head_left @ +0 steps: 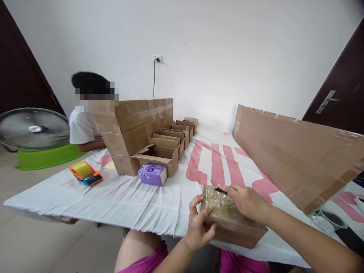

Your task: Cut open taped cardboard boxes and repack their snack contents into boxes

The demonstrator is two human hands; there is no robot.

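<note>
A taped cardboard box (233, 223) lies at the table's near edge, in front of my lap. My left hand (199, 223) grips its left end, with the fingers and thumb pressed against the cardboard. Above the box, my right hand (244, 197) is closed on a utility knife (220, 190). Only the dark blade shows, lying low over the shiny tape on the box top; the handle is hidden inside the hand.
A purple tissue pack (152, 175) and a tape dispenser (85, 173) lie left on the cloth-covered table (159, 212). Behind are stacked boxes (133, 117) and several open boxes (162, 151). A large cardboard panel (295, 151) stands right. A person (87, 125) sits beyond the stack.
</note>
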